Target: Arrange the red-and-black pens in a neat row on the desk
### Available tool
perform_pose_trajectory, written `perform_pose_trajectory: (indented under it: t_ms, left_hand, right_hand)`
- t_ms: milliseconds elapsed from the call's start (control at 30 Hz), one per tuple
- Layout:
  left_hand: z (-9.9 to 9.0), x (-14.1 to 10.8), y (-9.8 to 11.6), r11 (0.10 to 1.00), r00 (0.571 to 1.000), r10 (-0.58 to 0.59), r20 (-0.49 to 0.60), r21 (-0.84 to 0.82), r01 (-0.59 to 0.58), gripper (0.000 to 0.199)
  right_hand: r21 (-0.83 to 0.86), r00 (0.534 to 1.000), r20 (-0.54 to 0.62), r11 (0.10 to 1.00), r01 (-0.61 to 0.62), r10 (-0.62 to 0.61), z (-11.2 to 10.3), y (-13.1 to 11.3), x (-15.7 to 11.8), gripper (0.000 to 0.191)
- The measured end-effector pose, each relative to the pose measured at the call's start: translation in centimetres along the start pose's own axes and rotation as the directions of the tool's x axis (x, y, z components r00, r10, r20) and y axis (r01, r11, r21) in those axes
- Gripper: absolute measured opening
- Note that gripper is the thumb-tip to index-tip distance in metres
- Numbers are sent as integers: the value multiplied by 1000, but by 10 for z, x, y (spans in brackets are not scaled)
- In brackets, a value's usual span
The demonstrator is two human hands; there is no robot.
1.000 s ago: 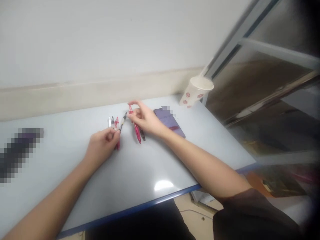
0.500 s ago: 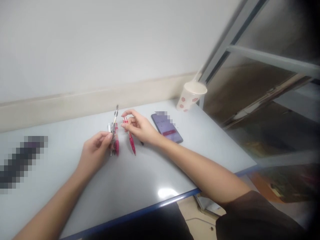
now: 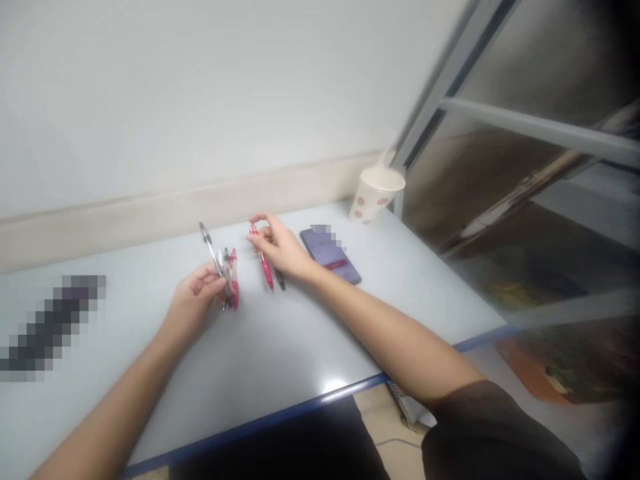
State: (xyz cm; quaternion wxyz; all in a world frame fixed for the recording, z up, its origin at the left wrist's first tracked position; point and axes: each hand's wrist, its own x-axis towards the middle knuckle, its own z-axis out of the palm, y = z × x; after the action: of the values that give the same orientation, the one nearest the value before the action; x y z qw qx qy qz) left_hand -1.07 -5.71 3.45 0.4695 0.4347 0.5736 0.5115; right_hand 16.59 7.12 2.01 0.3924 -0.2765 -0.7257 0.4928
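My left hand (image 3: 200, 293) pinches a clear pen with a dark tip (image 3: 209, 243), which tilts up and to the left. Beneath and beside those fingers lie several pens, among them a red pen (image 3: 235, 293) and a white-ended one (image 3: 221, 257). My right hand (image 3: 280, 247) grips another red pen (image 3: 265, 267) near its upper end, its point angled down toward the table. Just right of that red pen, a black pen (image 3: 280, 280) shows partly from under the right hand.
A phone (image 3: 333, 257) with a lit screen lies right of my right hand. Behind it, near the wall, stands a paper cup (image 3: 375, 197) with red flower prints. A dark pixelated object (image 3: 55, 327) is at the left. The table's blue edge (image 3: 280, 415) runs along the front.
The clear pen in my left hand has swung from nearly upright to leaning left. My right hand has lifted its red pen slightly, and more of the black pen beside it shows.
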Motion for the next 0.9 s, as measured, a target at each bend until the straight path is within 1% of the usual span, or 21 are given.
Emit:
perform_pose_trajectory:
  t_ms: [167,333,400,500,633,733,833,900]
  left_hand:
    - [1,-3,3,1000,999,8,46,-22,-7,34]
    - [2,-4,6,997,999,-10,36,-72,12,45]
    - [1,-3,8,997,999,-39,16,-71,40,44]
    - [1,-4,11,995,998,-57,-9,-86,56,36]
    - [0,-4,12,998,998,-29,51,-61,32,37]
    - [-6,-4,9,1000,996,-23,83,-14,24,37]
    - [-11,-4,7,1000,993,13,118,13,-14,36]
    - [-13,-5,8,1000,991,8,131,21,-11,35]
  right_hand:
    - [7,998,50,1000,-24,24,-1,0,1,21]
    - [-9,993,73,996,-90,90,-2,-2,3,25]
    - [-8,992,76,995,-99,99,-2,-1,5,25]
    - [-29,993,89,997,-70,72,-2,2,6,24]
    - [-103,993,101,993,-57,68,-2,3,5,18]
    - [-126,991,113,990,-61,76,-2,0,3,21]
    - [-138,986,149,989,-50,70,-2,-2,1,22]
    - [-151,986,155,988,-35,58,-2,-1,1,22]
